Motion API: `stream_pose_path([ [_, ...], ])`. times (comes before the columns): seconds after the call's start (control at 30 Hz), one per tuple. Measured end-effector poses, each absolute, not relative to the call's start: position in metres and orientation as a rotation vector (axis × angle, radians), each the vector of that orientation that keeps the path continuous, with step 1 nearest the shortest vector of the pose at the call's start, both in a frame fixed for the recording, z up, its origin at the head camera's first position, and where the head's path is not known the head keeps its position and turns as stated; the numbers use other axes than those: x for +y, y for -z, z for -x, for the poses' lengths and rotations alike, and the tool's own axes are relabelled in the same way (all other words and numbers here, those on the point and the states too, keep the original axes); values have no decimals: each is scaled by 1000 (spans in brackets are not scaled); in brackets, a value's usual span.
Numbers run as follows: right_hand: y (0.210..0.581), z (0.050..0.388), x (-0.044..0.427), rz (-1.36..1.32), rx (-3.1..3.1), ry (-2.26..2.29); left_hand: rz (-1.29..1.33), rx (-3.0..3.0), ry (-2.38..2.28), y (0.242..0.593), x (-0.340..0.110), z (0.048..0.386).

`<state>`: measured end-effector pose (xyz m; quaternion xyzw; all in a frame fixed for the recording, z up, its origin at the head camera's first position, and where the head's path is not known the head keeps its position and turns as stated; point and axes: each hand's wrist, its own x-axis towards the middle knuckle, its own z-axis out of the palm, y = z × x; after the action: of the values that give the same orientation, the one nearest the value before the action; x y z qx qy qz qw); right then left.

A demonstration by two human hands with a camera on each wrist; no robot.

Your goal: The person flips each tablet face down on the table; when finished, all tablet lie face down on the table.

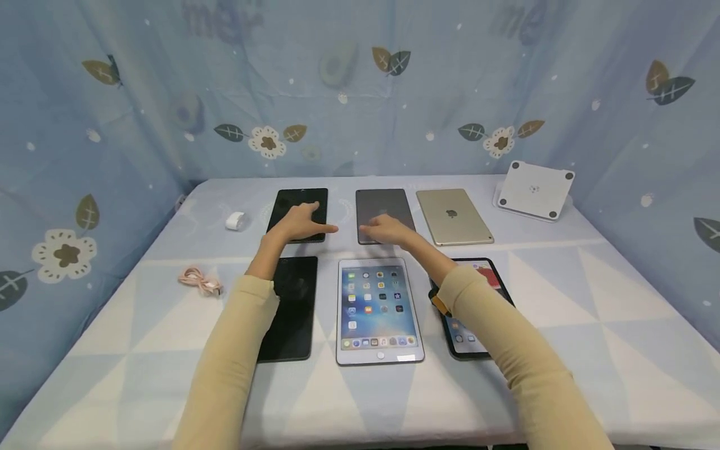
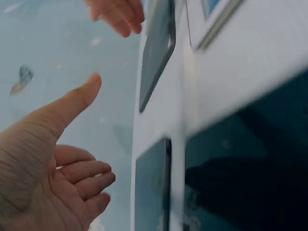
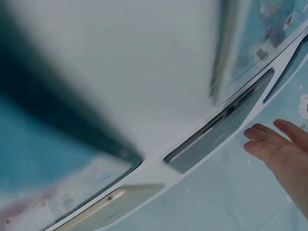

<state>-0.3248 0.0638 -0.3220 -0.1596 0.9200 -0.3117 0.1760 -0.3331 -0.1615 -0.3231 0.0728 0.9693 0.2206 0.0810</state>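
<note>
Blue printed curtains (image 1: 349,147) surround a pale, triangle-patterned cloth (image 1: 174,350). In the head view, the left hand (image 1: 297,223) hovers over the rear black tablet (image 1: 288,201), the right hand (image 1: 388,230) over a grey tablet (image 1: 385,200). Left wrist view: thumb spread wide, palm empty. Right wrist view: relaxed, empty fingers near the grey tablet.

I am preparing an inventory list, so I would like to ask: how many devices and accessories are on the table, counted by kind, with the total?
Tablets: 6
Small white adapter: 1
Pink cable: 1
White stand: 1
Total: 9
</note>
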Motion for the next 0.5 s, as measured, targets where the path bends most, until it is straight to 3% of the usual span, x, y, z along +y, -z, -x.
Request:
stream_pose_path([
  [0.5,325,328,-5,480,2526,898,-83,2893,-757,347,-231,317],
])
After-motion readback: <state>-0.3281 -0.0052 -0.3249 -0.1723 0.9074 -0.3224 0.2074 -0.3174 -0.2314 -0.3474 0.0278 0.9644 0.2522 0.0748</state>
